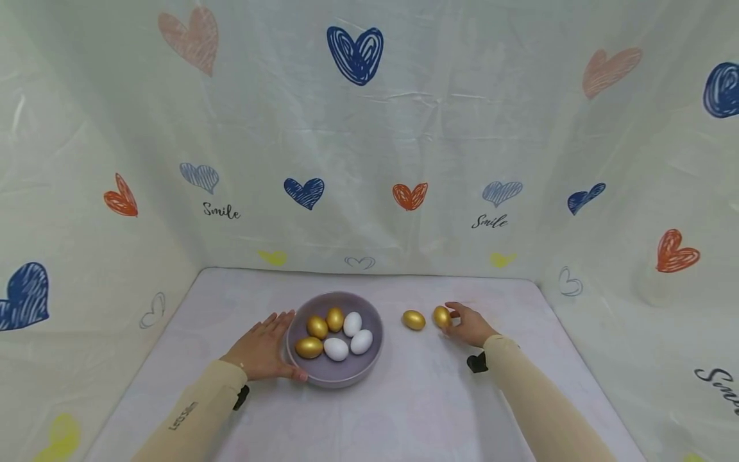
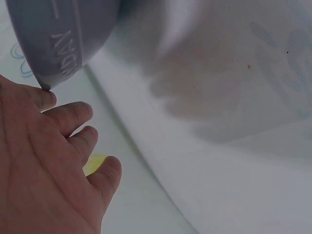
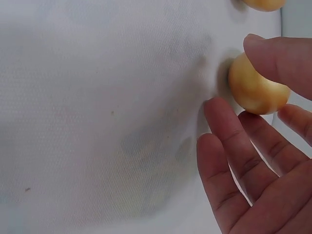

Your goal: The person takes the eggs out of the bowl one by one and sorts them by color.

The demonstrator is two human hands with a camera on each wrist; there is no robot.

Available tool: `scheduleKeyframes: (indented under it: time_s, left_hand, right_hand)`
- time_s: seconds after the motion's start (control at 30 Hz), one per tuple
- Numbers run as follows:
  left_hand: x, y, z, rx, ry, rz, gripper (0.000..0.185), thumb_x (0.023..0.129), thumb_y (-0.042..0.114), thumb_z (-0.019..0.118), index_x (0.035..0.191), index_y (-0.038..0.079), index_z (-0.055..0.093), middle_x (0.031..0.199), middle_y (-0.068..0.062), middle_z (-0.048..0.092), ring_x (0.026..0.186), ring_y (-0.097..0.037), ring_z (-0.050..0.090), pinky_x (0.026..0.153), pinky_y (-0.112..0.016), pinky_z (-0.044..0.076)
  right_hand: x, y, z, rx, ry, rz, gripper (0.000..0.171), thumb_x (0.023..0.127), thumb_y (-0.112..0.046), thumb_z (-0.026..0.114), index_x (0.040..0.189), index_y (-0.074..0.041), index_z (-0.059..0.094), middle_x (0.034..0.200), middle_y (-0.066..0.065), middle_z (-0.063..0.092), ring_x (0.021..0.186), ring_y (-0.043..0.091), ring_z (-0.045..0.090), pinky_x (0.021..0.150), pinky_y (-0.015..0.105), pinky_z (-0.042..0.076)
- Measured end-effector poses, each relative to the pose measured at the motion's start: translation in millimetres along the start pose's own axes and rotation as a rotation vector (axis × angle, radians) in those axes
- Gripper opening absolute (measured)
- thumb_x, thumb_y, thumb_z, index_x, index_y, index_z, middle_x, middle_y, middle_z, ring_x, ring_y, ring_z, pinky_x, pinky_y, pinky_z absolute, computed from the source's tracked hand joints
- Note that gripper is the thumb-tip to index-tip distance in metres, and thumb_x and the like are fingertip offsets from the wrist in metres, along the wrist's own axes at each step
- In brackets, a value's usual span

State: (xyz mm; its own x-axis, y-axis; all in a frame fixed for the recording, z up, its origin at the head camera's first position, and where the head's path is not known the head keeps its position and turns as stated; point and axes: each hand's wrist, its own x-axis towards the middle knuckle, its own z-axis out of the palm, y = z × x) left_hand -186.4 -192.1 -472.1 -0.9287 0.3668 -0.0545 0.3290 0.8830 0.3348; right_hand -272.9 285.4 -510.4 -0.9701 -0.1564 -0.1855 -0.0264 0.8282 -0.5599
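Observation:
A round purple-grey bowl [image 1: 336,384] stands on the table, holding several golden eggs [image 1: 317,326] and white eggs [image 1: 336,349]. My left hand [image 1: 262,350] rests against the bowl's left side, fingers extended, thumb at the front rim. In the left wrist view, fingertips [image 2: 46,99] are right at the bowl's edge [image 2: 63,44]. To the right of the bowl, my right hand [image 1: 469,327] has thumb and fingers around a golden egg [image 1: 441,316]. The right wrist view shows the thumb overlapping this egg [image 3: 253,90], with fingertips at its lower side.
Another golden egg [image 1: 413,319] lies on the table between the bowl and my right hand. The pale table [image 1: 416,410] meets a white curtain [image 1: 358,141] printed with hearts at the back and both sides.

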Motion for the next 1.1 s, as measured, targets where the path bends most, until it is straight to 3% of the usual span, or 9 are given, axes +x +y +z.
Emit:
scheduleKeyframes:
  time_s: [1.1]
  left_hand:
    - [0.4, 0.0, -0.5, -0.008, 0.011, 0.004, 0.139, 0.058, 0.086, 0.07, 0.154, -0.005, 0.028, 0.155, -0.027, 0.033, 0.142, -0.047, 0.028, 0.112, -0.063, 0.026]
  right_hand:
    - [-3.2, 8.8, -9.3, -0.05, -0.012, 0.041, 0.076, 0.087, -0.021, 0.078, 0.148, 0.001, 0.039, 0.134, 0.025, 0.055, 0.122, 0.042, 0.053, 0.102, 0.059, 0.042]
